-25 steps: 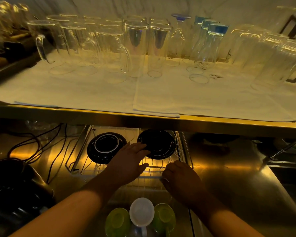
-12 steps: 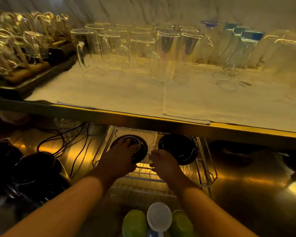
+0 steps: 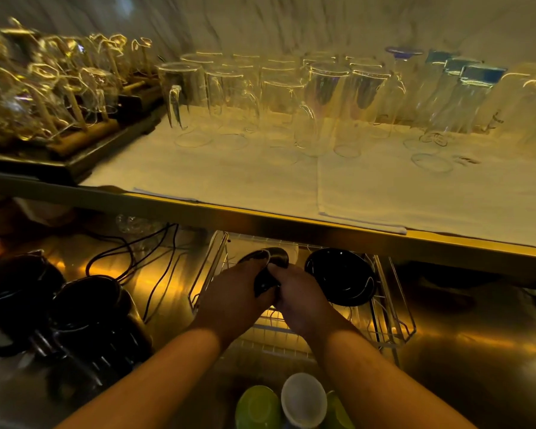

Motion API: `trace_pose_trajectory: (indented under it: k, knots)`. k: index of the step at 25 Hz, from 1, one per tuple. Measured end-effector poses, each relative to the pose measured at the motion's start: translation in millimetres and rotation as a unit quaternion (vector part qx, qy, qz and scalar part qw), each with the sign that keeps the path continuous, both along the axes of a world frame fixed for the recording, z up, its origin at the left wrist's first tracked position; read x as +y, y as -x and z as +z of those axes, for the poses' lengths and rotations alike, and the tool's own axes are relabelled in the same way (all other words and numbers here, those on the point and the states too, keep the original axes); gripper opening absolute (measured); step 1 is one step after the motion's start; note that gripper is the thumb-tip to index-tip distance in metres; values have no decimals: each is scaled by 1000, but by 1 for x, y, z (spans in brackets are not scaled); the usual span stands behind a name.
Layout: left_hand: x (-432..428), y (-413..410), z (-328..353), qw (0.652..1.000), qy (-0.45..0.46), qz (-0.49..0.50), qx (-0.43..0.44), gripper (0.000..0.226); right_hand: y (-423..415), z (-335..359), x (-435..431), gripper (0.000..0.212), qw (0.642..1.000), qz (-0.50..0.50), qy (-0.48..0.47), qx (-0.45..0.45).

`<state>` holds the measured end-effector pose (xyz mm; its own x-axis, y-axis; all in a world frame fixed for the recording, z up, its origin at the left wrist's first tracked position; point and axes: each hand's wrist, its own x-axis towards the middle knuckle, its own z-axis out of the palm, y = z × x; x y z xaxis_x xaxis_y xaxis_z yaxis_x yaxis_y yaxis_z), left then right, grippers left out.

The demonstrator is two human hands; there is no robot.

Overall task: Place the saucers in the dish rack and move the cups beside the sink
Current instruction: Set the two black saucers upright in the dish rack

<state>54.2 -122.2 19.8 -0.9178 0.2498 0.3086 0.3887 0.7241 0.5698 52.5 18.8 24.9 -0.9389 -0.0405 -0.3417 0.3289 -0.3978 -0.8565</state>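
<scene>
Dish rack [image 3: 393, 317]: wire frame, thin bright rods, set on a brushed steel counter [image 3: 464, 345] under a shelf of upturned glasses [image 3: 325, 106]. Change noted: the left saucer [image 3: 268, 258], lying flat in the rack a second ago, is now tipped up on edge at the rack's left end, both hands having closed in on it. Left hand [image 3: 235, 297] and right hand [image 3: 300, 297] both grip this saucer, fingers curled tight. Judged: it is being stood in the rack's slots. Second saucer [image 3: 341, 277], glossy black, round, leans at the rack's right half. Cups [image 3: 259, 407], green and white, smooth, wait in front of the rack, unmoved.
</scene>
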Motion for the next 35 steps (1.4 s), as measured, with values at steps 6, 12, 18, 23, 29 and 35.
trace_pose_trajectory:
  k: [6,12,18,23,29,35]
  knots:
    - [-25,0,-1,992,-84,87,37,74,-1,26,-2,19,923,60,-330,188]
    - [-38,0,0,990,-24,108,87,84,-11,10,1,33,659,88,-642,382]
    - [-25,12,-7,976,204,-38,60,44,7,-15,10,53,468,185,-753,424]
    - [-22,23,-13,966,254,-34,23,45,15,-29,8,46,470,189,-760,407]
    - [-23,27,-18,971,238,-28,-9,42,4,-22,36,38,536,166,-726,397]
    - [-27,32,-18,962,261,-70,-46,73,-9,-24,125,62,603,131,-762,195]
